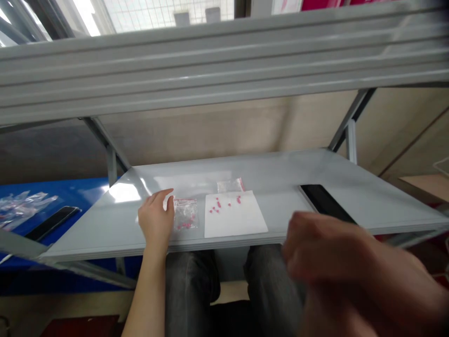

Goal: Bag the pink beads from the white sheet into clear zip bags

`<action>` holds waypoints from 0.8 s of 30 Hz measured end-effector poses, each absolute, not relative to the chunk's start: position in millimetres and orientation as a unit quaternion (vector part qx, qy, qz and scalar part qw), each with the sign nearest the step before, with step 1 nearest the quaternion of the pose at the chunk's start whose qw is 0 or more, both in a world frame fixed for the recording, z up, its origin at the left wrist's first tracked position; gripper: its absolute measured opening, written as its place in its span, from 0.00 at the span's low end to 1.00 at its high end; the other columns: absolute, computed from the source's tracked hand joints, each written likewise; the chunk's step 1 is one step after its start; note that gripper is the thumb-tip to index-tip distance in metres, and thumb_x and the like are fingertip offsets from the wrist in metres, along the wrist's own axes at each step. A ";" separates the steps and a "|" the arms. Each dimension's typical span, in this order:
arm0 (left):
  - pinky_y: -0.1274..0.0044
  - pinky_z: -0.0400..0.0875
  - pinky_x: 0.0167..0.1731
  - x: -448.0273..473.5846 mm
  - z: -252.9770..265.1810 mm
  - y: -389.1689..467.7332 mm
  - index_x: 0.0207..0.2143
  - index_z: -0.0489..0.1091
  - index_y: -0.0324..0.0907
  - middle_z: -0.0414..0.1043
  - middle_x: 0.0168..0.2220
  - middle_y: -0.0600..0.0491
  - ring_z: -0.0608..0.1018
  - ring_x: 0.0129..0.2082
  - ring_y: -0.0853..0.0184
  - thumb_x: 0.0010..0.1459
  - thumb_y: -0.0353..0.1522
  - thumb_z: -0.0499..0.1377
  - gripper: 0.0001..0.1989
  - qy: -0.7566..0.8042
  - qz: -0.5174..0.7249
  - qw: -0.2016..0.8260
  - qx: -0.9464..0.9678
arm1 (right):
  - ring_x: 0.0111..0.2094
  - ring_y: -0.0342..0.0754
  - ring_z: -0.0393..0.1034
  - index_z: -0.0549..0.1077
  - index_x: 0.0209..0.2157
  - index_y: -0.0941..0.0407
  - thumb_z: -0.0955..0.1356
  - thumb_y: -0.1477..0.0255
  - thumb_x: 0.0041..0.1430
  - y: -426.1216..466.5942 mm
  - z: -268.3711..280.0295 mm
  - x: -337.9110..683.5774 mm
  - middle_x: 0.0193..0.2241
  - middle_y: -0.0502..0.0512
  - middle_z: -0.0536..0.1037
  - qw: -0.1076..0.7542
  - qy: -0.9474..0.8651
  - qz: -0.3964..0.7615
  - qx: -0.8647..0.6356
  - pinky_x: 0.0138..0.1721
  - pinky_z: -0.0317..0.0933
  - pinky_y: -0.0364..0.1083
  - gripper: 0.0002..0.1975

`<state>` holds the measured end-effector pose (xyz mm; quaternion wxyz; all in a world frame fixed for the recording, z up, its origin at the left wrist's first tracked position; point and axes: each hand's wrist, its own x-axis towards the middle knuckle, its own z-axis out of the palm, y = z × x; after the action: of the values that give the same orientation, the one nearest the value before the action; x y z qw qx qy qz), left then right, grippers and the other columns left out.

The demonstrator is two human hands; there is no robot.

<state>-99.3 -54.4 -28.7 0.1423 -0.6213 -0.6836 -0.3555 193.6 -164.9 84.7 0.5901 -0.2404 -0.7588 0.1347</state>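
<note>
My left hand (157,213) is over the left part of the grey shelf, thumb and forefinger apart with nothing between them. Just right of its fingertips lies a clear zip bag (185,213) holding several small pink pieces. Beside that bag is a white sheet (235,222), with several small pink pieces (219,204) scattered on its upper half. Behind the sheet's far edge lies another clear zip bag (228,186) with a red seal line. Large and blurred near the camera, my right hand (326,248) looks curled; its fingertips and anything in them are hidden.
A black phone (326,202) lies on the shelf top (277,178) at the right. Across the upper view runs a thick grey beam (224,70). On a blue surface (94,187) at the left are crumpled plastic bags (24,206) and a dark phone (52,222).
</note>
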 end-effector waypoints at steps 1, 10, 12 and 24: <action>0.63 0.69 0.47 -91.9 -24.3 -51.6 0.47 0.75 0.40 0.78 0.45 0.44 0.77 0.45 0.53 0.62 0.32 0.53 0.14 -0.667 -0.355 0.131 -0.642 | 0.19 0.44 0.64 0.73 0.27 0.52 0.63 0.82 0.49 -146.0 79.4 193.9 0.19 0.48 0.70 0.642 -0.702 0.115 -0.284 0.21 0.59 0.44 0.12; 0.73 0.69 0.51 -0.4 -28.2 11.4 0.48 0.75 0.46 0.77 0.49 0.51 0.78 0.48 0.61 0.54 0.26 0.62 0.18 -0.551 -0.209 -0.003 -0.808 | 0.54 0.60 0.65 0.76 0.43 0.59 0.63 0.84 0.46 8.7 -20.0 168.2 0.50 0.64 0.76 0.286 -0.768 0.119 -0.560 0.54 0.56 0.58 0.22; 0.73 0.70 0.49 5.6 -31.4 18.9 0.43 0.77 0.45 0.77 0.47 0.50 0.79 0.46 0.61 0.55 0.25 0.61 0.14 -0.555 -0.194 -0.010 -0.809 | 0.54 0.60 0.65 0.77 0.42 0.58 0.63 0.85 0.46 10.6 -33.4 168.1 0.49 0.64 0.77 0.286 -0.767 0.129 -0.560 0.56 0.54 0.60 0.22; 0.70 0.75 0.49 -5.5 -20.9 2.3 0.45 0.77 0.43 0.78 0.49 0.49 0.80 0.46 0.62 0.64 0.28 0.53 0.14 -0.539 -0.373 -0.002 -0.755 | 0.34 0.55 0.75 0.74 0.36 0.63 0.56 0.64 0.63 -10.0 -24.9 195.0 0.34 0.68 0.79 0.460 -0.585 0.301 -0.597 0.35 0.70 0.52 0.21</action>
<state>-5.5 2.3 -20.9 -0.0017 -0.7549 -0.5395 -0.3730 195.0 -10.0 -24.9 0.4603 -0.5967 -0.5846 0.3007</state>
